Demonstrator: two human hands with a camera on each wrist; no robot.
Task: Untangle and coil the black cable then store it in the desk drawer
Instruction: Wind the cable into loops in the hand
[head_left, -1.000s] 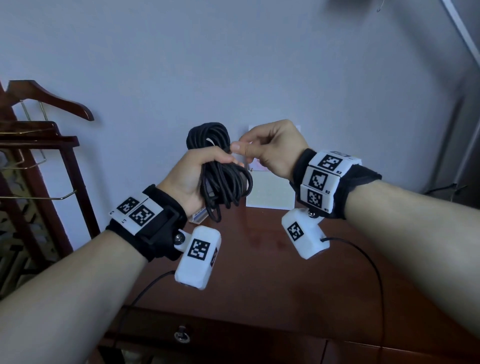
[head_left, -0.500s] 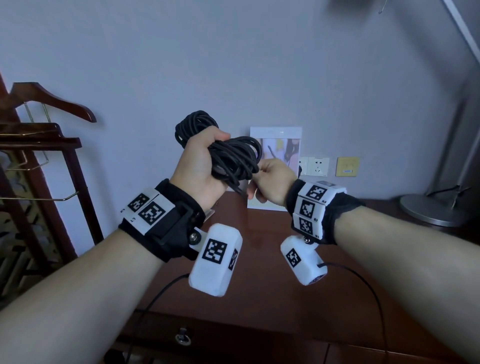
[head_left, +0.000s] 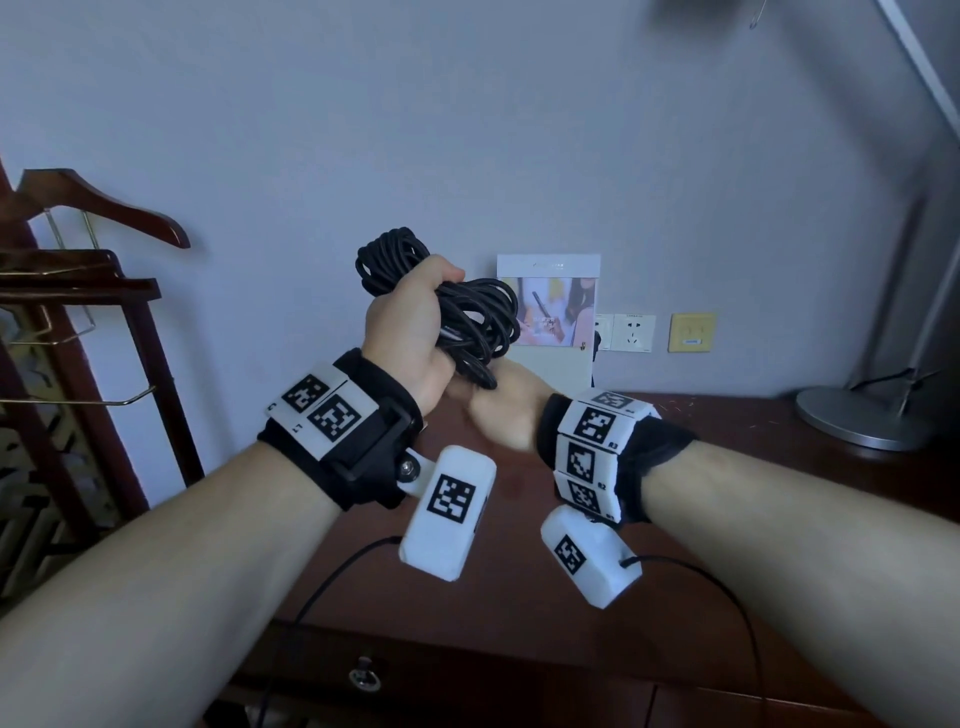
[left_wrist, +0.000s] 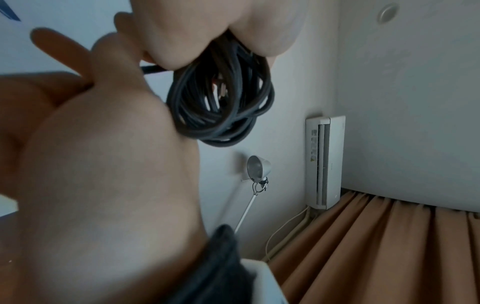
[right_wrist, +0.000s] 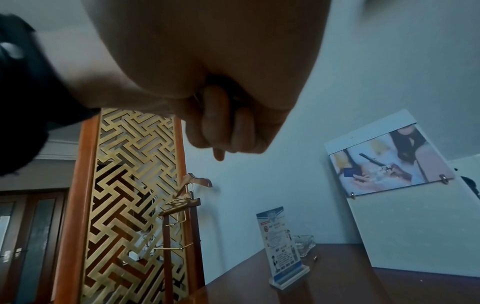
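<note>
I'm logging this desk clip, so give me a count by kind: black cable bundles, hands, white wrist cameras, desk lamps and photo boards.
black cable bundle: 1
hands, left hand and right hand: 2
white wrist cameras: 2
desk lamp: 1
photo board: 1
Total: 7

Quantities in view: two hands, left hand (head_left: 410, 332) at 11 o'clock of centre and right hand (head_left: 501, 410) at centre. One black cable (head_left: 478, 322), coiled in a single bundle. One tabletop (head_left: 727, 457) with one drawer knob (head_left: 363, 678) at 6 o'clock. One wooden hanger (head_left: 98, 208) at 9 o'clock. One picture board (head_left: 550, 301). Two white wall sockets (head_left: 631, 332) and one yellow wall plate (head_left: 692, 332) at 2 o'clock. One lamp base (head_left: 857, 415) at 3 o'clock. One upright leaflet stand (right_wrist: 283, 248).
</note>
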